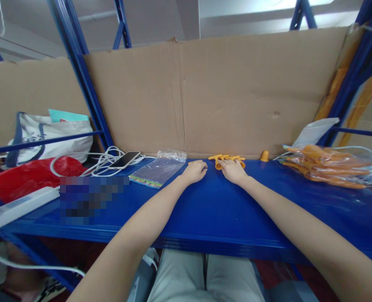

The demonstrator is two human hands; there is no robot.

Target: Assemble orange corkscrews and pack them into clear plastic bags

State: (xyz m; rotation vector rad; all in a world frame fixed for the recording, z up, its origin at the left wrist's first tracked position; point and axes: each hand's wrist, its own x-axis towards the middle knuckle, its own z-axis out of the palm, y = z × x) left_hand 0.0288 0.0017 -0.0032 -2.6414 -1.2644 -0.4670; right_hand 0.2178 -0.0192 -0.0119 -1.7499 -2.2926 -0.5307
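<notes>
My left hand [196, 172] rests on the blue tabletop with its fingers curled together. A thin orange edge shows along its far side, and what it holds, if anything, is hidden. To the right, my right hand [233, 171] has its fingers closed at a row of orange plastic pieces [226, 157] with bar-like tops and round ends. The fingers partly cover these pieces. A small orange cup-shaped piece [264, 156] stands farther right, apart from my hand. Left of my hands lies a clear plastic bag [159, 171] with a colourful edge strip.
Bagged orange pieces [327, 165] lie at the right. At the left are a phone [126, 160], white cables [102, 163], a red bag [37, 176], a white tote [53, 136] and a white power strip [25, 205]. A cardboard panel [236, 92] closes the back between blue posts.
</notes>
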